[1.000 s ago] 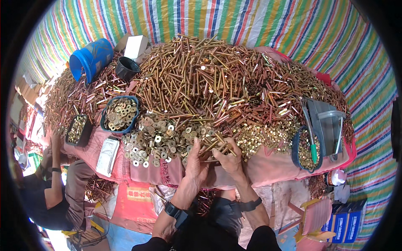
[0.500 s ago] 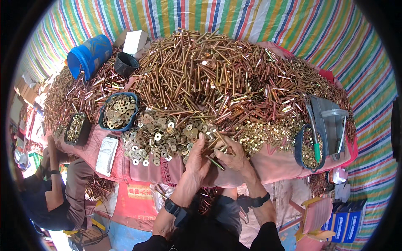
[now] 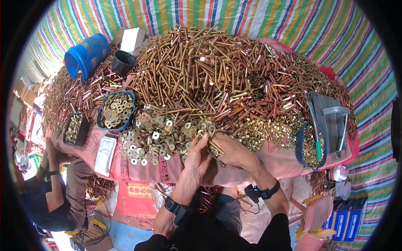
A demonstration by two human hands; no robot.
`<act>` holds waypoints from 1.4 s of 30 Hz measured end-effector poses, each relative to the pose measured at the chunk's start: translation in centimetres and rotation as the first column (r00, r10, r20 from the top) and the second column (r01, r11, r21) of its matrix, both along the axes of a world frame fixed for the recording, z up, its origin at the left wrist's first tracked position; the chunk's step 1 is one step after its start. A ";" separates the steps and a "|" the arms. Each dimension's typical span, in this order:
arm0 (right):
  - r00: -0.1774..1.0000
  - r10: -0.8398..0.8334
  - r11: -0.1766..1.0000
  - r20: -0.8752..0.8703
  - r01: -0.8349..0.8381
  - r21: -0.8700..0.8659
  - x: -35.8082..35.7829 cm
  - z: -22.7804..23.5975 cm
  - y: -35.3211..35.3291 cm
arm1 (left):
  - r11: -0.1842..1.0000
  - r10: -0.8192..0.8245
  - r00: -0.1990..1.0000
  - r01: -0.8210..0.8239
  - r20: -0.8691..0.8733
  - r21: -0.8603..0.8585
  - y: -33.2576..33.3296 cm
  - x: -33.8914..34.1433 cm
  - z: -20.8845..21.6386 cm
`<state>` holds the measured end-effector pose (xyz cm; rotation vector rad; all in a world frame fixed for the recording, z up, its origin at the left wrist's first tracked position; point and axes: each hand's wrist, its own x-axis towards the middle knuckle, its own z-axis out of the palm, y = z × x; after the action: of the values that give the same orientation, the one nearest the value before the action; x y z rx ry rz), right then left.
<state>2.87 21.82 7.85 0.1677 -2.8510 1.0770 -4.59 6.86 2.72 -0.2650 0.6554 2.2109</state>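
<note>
Just over the near edge of the heap, my two hands meet at the centre. My left hand (image 3: 197,157), thumb up, is closed around a long brass-coloured bolt (image 3: 217,159) that slants down to the right. A second bolt (image 3: 216,146) lies across the gap between the hands. My right hand (image 3: 232,151) is turned back-up with its fingers curled in beside the bolts; what its fingertips grip is hidden. Loose flat washers (image 3: 155,136) spread left of my hands. Small gold nuts (image 3: 268,134) are scattered to the right.
Behind rises a large pile of bolts (image 3: 180,71). A washer tub (image 3: 117,111), a black nut tray (image 3: 74,129) and a blue bucket (image 3: 87,56) stand left. On the right are a nut basket (image 3: 312,146) and grey scoop (image 3: 333,121). Another person (image 3: 50,192) sits at far left.
My right hand has turned back-up and shifted a little inward, its elbow swinging outward. The bolts between my hands have changed angle. My left hand has stayed nearly in place.
</note>
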 end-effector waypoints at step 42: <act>0.901 -0.326 0.890 -0.286 0.395 0.229 1.1 -2.9 -3.2 | 0.993 -0.114 0.975 0.106 -0.190 -0.048 -2.2 0.6 1.4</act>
<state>4.00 18.64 4.96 -0.2012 -2.6503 0.5346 -4.01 4.65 4.08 -0.0316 0.7986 2.1355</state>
